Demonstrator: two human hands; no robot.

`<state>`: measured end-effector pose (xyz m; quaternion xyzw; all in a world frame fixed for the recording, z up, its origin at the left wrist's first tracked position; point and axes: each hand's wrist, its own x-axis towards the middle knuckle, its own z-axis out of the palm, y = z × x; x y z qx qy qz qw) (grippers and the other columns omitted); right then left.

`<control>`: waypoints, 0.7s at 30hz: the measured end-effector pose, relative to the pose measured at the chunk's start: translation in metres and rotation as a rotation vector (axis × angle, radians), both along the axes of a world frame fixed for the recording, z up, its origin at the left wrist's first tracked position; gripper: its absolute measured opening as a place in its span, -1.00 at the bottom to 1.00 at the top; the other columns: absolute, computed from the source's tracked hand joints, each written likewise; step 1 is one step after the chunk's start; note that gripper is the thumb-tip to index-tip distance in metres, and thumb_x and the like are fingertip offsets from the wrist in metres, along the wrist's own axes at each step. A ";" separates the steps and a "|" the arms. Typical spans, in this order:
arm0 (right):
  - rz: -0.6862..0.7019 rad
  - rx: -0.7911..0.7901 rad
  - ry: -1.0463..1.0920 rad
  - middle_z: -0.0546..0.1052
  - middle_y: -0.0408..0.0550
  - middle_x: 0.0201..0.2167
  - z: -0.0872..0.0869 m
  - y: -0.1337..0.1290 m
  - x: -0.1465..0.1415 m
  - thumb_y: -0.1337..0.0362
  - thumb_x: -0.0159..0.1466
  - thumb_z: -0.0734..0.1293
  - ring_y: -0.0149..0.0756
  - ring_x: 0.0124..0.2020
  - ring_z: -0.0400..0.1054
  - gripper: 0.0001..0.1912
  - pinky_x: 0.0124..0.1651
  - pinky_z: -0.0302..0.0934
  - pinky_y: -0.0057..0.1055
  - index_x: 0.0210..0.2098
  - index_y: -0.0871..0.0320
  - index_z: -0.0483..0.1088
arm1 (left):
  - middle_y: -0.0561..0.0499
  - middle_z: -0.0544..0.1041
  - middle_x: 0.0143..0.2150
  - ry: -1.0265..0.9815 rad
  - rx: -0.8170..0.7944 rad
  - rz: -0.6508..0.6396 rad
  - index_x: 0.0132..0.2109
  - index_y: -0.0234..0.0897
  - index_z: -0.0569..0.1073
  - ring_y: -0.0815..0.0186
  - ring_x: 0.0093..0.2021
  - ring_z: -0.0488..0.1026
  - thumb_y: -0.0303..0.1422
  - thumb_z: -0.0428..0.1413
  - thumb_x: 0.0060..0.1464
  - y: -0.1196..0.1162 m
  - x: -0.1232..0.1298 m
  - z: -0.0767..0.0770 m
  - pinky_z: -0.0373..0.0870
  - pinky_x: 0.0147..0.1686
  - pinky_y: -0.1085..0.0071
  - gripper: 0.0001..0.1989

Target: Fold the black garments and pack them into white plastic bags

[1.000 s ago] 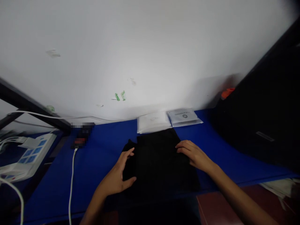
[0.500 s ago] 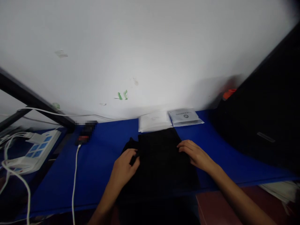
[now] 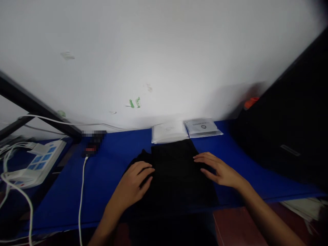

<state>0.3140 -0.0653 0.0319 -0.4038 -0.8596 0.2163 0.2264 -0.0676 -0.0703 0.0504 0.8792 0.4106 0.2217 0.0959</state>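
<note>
A black cloth garment [image 3: 176,174], partly folded, lies on the blue tabletop; its exact kind is hard to make out in the dark. My left hand [image 3: 135,181] rests on its left side, fingers stretched out and thumb apart. At the right edge of the cloth, my right hand [image 3: 217,169] touches it with spread fingers. Neither hand grips the fabric. Behind the garment, against the wall, are a white plastic pouch [image 3: 169,132] and a translucent zip bag [image 3: 202,127] with a printed logo.
A large black object [image 3: 287,136] stands at the right, with something orange [image 3: 251,102] behind it. On the left are a white power strip [image 3: 43,164], white cables [image 3: 81,194] and a blurred-out black device [image 3: 93,143]. The blue table [image 3: 115,150] meets the white wall.
My left hand has loosened from a pinch on the cloth, its fingers now straighter. The right hand's fingers have spread, thumb apart. The garment lies nearly as before.
</note>
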 end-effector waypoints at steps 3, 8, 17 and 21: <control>0.004 -0.022 -0.088 0.39 0.08 0.19 -0.002 0.000 -0.003 0.26 0.25 0.38 -0.05 0.23 0.23 -0.47 0.22 0.22 0.02 0.20 0.07 0.28 | -0.09 0.45 0.10 0.126 -0.146 -0.104 0.11 -0.12 0.44 0.08 0.11 0.38 -0.27 0.16 0.18 0.017 0.012 0.000 0.36 0.10 0.09 -0.65; -0.046 0.025 -0.027 0.49 0.04 0.04 -0.010 0.012 -0.006 0.33 0.36 0.24 -0.17 0.12 0.34 -0.69 0.15 0.29 -0.09 0.08 0.08 0.37 | -0.07 0.43 0.11 0.130 -0.269 -0.065 0.05 -0.13 0.46 0.12 0.07 0.40 -0.16 0.10 0.23 0.037 0.014 -0.006 0.37 0.07 0.17 -0.70; -0.240 0.055 0.006 0.58 -0.01 -0.18 -0.021 0.083 -0.028 0.30 0.39 0.20 -0.20 -0.16 0.48 -0.82 -0.09 0.34 -0.30 -0.09 0.14 0.41 | 0.00 0.52 -0.23 0.270 -0.318 0.305 -0.21 -0.20 0.37 0.20 -0.19 0.50 -0.24 -0.10 0.34 0.079 0.030 -0.010 0.35 -0.27 0.36 -0.77; -0.296 0.085 -0.179 0.54 0.07 -0.18 -0.036 0.104 -0.036 0.37 0.36 0.22 -0.17 -0.15 0.46 -0.83 -0.08 0.33 -0.29 -0.10 0.21 0.40 | -0.10 0.52 -0.22 0.350 -0.285 0.394 -0.19 -0.26 0.35 0.13 -0.23 0.50 -0.22 -0.07 0.33 0.092 0.039 -0.019 0.33 -0.30 0.33 -0.77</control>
